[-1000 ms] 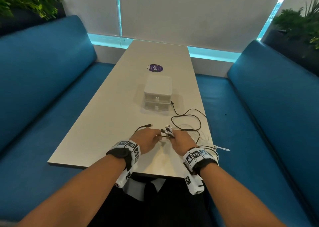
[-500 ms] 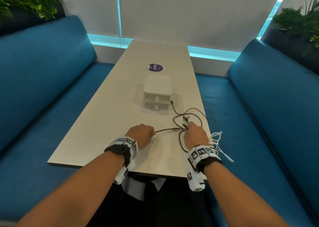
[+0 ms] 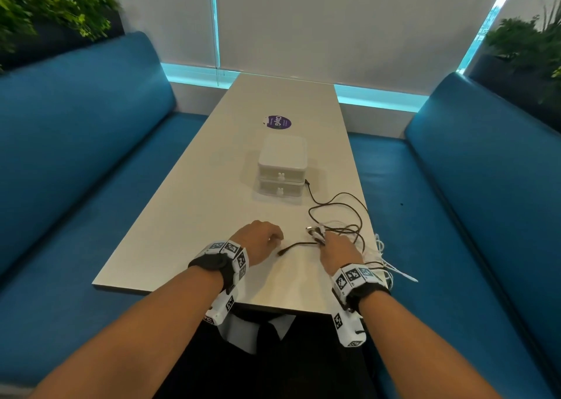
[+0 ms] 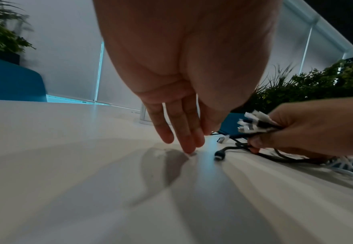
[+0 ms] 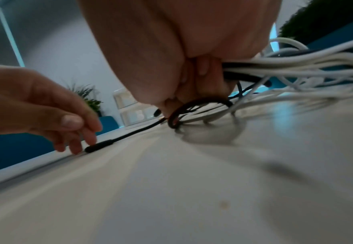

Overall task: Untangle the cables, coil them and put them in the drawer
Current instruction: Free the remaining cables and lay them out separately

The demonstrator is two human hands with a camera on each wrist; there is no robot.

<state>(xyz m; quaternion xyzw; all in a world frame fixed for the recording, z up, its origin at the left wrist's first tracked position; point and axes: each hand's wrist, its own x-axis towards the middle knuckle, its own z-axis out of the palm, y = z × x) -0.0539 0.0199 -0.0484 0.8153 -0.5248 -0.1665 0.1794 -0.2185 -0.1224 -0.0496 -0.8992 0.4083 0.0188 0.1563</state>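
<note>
head view: right hand (image 3: pixel 335 248) fingers pinch the cables (image 3: pixel 340 216); left hand (image 3: pixel 261 237) fingers relaxed beside the loose black plug (image 3: pixel 281 251)

The left hand (image 3: pixel 261 240) no longer holds the black cable (image 3: pixel 334 213): its grip has let go, and the fingers (image 4: pixel 183 132) now reach down straight, tips touching the table (image 3: pixel 188 216). The freed black plug end (image 3: pixel 281 251) lies on the table just beside those fingertips. The right hand (image 3: pixel 338 251), which had pulled away toward the table's right edge, now sits nearer again, its grip closed on the bundle of connectors (image 3: pixel 315 231), and the black cable lies slack instead of stretched between the hands.
</note>
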